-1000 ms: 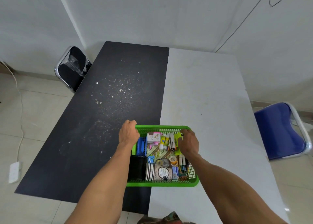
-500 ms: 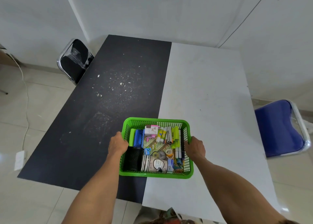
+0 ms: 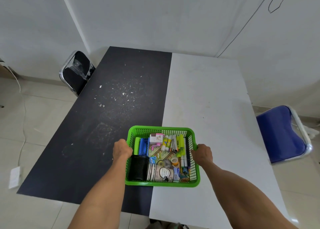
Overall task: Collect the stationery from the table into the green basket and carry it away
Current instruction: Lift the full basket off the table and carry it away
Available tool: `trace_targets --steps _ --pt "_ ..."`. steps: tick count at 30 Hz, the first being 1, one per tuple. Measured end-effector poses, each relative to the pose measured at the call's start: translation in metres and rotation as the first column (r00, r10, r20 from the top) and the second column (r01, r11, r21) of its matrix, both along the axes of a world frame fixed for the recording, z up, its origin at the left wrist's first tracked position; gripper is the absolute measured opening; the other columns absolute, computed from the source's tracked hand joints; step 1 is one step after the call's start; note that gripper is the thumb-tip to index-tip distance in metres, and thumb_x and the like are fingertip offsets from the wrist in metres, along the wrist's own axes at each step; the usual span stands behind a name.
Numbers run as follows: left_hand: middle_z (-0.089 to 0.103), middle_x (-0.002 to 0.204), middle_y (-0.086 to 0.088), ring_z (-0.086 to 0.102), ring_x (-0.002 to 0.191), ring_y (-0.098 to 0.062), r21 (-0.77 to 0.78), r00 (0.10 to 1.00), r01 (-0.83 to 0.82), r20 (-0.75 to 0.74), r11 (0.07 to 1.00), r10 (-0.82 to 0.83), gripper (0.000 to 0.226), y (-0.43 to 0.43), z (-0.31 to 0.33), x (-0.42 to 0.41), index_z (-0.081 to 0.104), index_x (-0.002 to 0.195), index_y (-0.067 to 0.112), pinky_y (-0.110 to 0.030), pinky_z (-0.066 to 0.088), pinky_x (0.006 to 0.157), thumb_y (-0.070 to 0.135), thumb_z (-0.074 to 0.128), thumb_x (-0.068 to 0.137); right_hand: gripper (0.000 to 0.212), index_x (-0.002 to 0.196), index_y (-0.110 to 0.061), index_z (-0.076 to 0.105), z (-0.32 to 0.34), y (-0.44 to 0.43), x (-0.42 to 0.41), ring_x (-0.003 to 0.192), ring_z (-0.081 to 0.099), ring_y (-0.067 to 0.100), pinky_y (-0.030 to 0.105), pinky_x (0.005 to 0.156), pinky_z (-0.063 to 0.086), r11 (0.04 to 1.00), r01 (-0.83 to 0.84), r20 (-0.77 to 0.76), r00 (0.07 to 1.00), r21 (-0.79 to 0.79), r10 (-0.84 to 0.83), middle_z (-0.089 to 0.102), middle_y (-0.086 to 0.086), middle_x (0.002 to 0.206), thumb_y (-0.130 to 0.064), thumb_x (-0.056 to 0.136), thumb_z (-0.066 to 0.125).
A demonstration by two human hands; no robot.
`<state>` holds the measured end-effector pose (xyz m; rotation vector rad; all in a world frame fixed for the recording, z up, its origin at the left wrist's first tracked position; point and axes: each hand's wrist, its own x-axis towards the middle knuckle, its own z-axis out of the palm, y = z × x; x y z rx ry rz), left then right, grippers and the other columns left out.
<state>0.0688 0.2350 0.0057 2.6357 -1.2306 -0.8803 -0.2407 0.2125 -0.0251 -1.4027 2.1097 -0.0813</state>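
The green basket (image 3: 162,183) sits at the near edge of the surface (image 3: 207,99), straddling the seam where its black half meets its white half. It is packed: a black mesh pen cup (image 3: 138,168) and a stack of paper cups (image 3: 160,174) lie on their sides along the near wall, with glue sticks, markers, tape rolls and a blue stapler-like tool further in. The left hand (image 3: 122,150) is closed over the left rim, the right hand (image 3: 202,152) closed over the right rim, each grip wrapped on the basket about midway along its side. Whether it has cleared the surface yet I cannot tell. No loose stationery shows on the rest of the surface (only pale flecks on the black half), so collecting looks done and carrying off is the step in hand. To do it well, I would lift both sides evenly and keep the basket level, since the cups could roll and small clips might slip through the mesh.
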Motion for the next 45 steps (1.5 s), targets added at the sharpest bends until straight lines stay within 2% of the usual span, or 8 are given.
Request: trace_targets --steps 7,15,18,22,27,31,36,45 --pt "0.063 0.113 -0.018 0.062 0.102 -0.033 -0.007 0.996 0.092 -0.001 0.996 -0.092 0.016 -0.017 0.028 -0.007 0.062 0.102 -0.001 -0.034 0.05 0.079 0.0 0.056 0.087 0.014 0.082 -0.005 0.067 0.014 -0.003 -0.011 0.069 0.062 0.023 0.025 0.057 0.045 0.997 0.077 0.045 0.996 0.03 -0.078 0.066 0.008 0.081 -0.016 0.083 0.057" --pt "0.062 0.12 -0.02 0.061 0.11 -0.035 -0.101 0.978 0.21 0.038 0.973 -0.207 0.027 -0.053 0.088 -0.038 0.062 0.112 -0.003 -0.036 0.052 0.09 0.0 0.057 0.086 0.017 0.074 -0.005 0.062 0.069 -0.013 -0.043 0.065 0.057 0.022 0.023 0.054 0.041 0.99 0.127 0.015 0.992 -0.067 -0.126 0.062 0.006 0.075 -0.019 0.084 0.059" --pt "0.06 0.122 -0.022 0.06 0.113 -0.036 -0.163 0.967 0.256 0.055 0.953 -0.25 0.03 -0.065 0.119 -0.057 0.061 0.114 -0.004 -0.037 0.051 0.09 0.001 0.058 0.085 0.019 0.071 -0.005 0.062 0.101 -0.02 -0.063 0.067 0.06 0.023 0.025 0.053 0.043 0.979 0.161 0.017 0.987 -0.123 -0.16 0.063 0.008 0.076 -0.02 0.082 0.059" --pt "0.062 0.117 -0.021 0.061 0.106 -0.034 -0.255 0.947 0.321 0.077 0.912 -0.312 0.023 -0.079 0.158 -0.092 0.061 0.108 -0.005 -0.035 0.051 0.086 0.002 0.06 0.087 0.025 0.063 -0.008 0.052 0.145 -0.025 -0.095 0.057 0.053 0.018 0.022 0.043 0.033 0.953 0.209 0.0 0.977 -0.22 -0.214 0.061 0.008 0.074 -0.022 0.083 0.057" --pt "0.064 0.11 -0.021 0.064 0.098 -0.033 -0.368 0.918 0.388 0.071 0.845 -0.39 0.02 -0.09 0.205 -0.151 0.062 0.103 -0.006 -0.034 0.052 0.077 0.005 0.062 0.086 0.03 0.062 -0.007 0.048 0.199 -0.016 -0.152 0.056 0.052 0.02 0.023 0.045 0.035 0.9 0.28 0.011 0.956 -0.334 -0.293 0.055 0.007 0.066 -0.024 0.083 0.06" --pt "0.063 0.114 -0.022 0.063 0.102 -0.035 -0.408 0.897 0.431 0.096 0.805 -0.432 0.028 -0.093 0.235 -0.216 0.06 0.11 -0.008 -0.034 0.049 0.074 0.007 0.061 0.086 0.026 0.063 -0.005 0.053 0.236 -0.002 -0.211 0.065 0.059 0.026 0.03 0.056 0.048 0.857 0.326 0.016 0.937 -0.399 -0.349 0.061 0.01 0.07 -0.023 0.08 0.06" --pt "0.063 0.109 -0.022 0.064 0.098 -0.034 -0.424 0.871 0.477 0.11 0.77 -0.479 0.027 -0.094 0.262 -0.309 0.059 0.106 -0.007 -0.032 0.048 0.067 0.004 0.059 0.082 0.028 0.062 -0.007 0.049 0.271 0.019 -0.298 0.055 0.048 0.017 0.027 0.056 0.04 0.815 0.364 0.001 0.913 -0.452 -0.407 0.054 0.007 0.068 -0.021 0.083 0.06" --pt "0.064 0.1 -0.022 0.066 0.089 -0.035 -0.467 0.836 0.499 0.038 0.73 -0.547 0.027 -0.085 0.282 -0.475 0.062 0.099 -0.006 -0.033 0.054 0.069 0.002 0.059 0.074 0.026 0.063 -0.006 0.051 0.308 0.074 -0.451 0.068 0.058 0.023 0.029 0.058 0.046 0.759 0.42 0.005 0.876 -0.497 -0.482 0.058 0.008 0.071 -0.02 0.083 0.06"
